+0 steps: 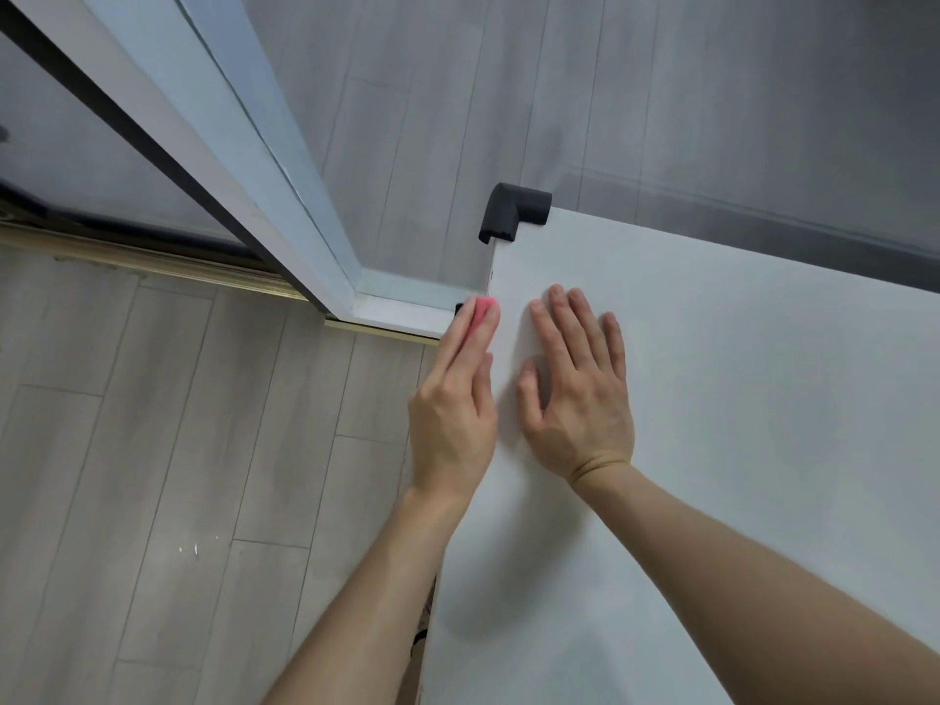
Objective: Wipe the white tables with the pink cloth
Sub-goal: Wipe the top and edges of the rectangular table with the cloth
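Pressing the pink cloth (480,313) against the left edge of the white table (763,450), your left hand (452,414) lies along that side, fingers straight and close together. Only a small pink patch peeks out under the fingertips; the rest of the cloth is hidden behind them. The thumb sits up by the table's top edge, and nothing is curled round the cloth, it's flat pressure only.

Your right hand (580,399) is planted palm-down on the tabletop just beside the left, fingers spread and straight, holding nothing.

Up ahead, a black corner guard (513,211) caps the table's far-left corner, near the cloth but not touching it. Off the edge, you've got grey plank flooring (152,450) below and a white door frame (285,195) slanting down towards that corner.
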